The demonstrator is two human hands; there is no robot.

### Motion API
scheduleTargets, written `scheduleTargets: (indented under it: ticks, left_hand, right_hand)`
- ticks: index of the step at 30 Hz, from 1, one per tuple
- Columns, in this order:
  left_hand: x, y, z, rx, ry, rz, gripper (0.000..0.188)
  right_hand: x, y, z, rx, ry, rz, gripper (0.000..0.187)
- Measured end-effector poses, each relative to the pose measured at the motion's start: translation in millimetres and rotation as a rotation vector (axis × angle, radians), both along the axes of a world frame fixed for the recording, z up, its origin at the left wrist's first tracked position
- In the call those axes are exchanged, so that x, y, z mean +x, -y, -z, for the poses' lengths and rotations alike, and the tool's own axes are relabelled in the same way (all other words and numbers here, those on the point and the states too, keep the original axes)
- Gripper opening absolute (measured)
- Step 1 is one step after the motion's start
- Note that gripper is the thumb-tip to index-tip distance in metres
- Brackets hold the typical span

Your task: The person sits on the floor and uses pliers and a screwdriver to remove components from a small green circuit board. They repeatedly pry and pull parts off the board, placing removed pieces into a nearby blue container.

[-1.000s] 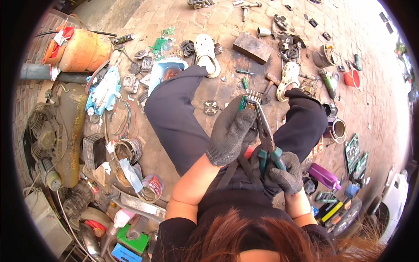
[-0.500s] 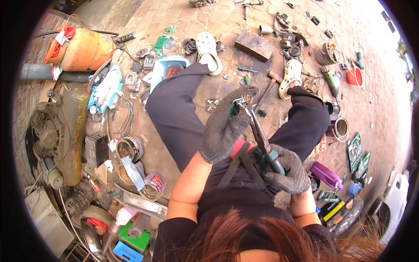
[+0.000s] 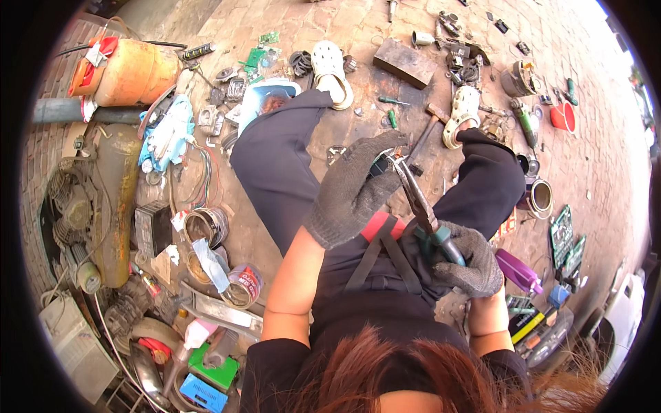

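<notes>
My left hand (image 3: 352, 189), in a dark grey work glove, is closed around a small green circuit board (image 3: 380, 166) with metal parts. Its fingers and thumb hide most of the board. In my right hand (image 3: 474, 263), also gloved, are long-nose pliers (image 3: 425, 215) with dark green handles. The plier tips reach the board's edge beside my left fingertips, and a narrow gap shows between the jaws. Whether the tips grip a part is too small to tell. Both hands are above my lap, over a red and black strap (image 3: 383, 226).
Between my feet lie a hammer (image 3: 428, 134), a screwdriver (image 3: 392, 100) and a metal block (image 3: 405, 62). A blue basin (image 3: 292, 88) stands by my left leg. Cans, an orange gas cylinder (image 3: 138, 72) and scrap crowd the left; circuit boards (image 3: 562, 234) and a purple bottle (image 3: 516, 270) lie right.
My left hand has turned, so its fingers cover more of the circuit board. The pliers have shifted slightly, and their jaws look farther apart. My view has moved a little.
</notes>
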State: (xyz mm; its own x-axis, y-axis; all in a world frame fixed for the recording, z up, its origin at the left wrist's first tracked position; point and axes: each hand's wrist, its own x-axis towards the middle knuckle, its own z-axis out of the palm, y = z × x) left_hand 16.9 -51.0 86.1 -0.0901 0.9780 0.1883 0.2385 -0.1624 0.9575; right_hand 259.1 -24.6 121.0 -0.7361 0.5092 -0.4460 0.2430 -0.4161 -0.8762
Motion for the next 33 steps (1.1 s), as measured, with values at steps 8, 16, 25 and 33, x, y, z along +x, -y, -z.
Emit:
scheduleTargets:
  ticks: [8, 16, 25, 33]
  left_hand:
    - [-4.8, 1.0, 1.5, 0.019, -0.111, 0.008, 0.041]
    - [-11.6, -0.8, 1.9, -0.026, -0.223, 0.063, 0.039]
    - [-0.4, -4.9, 11.5, -0.023, -0.179, -0.066, 0.037]
    - [-20.4, -9.0, 13.4, -0.008, -0.436, 0.087, 0.036]
  right_hand:
    - [9.7, -9.8, 12.0, -0.013, -0.098, -0.113, 0.025]
    - [18.2, -10.3, 11.9, -0.379, -0.075, 0.052, 0.039]
    - [12.2, -18.8, 11.9, -0.502, 0.116, 0.032, 0.034]
    - [12.5, -24.2, 18.6, -0.611, -0.088, 0.070, 0.037]
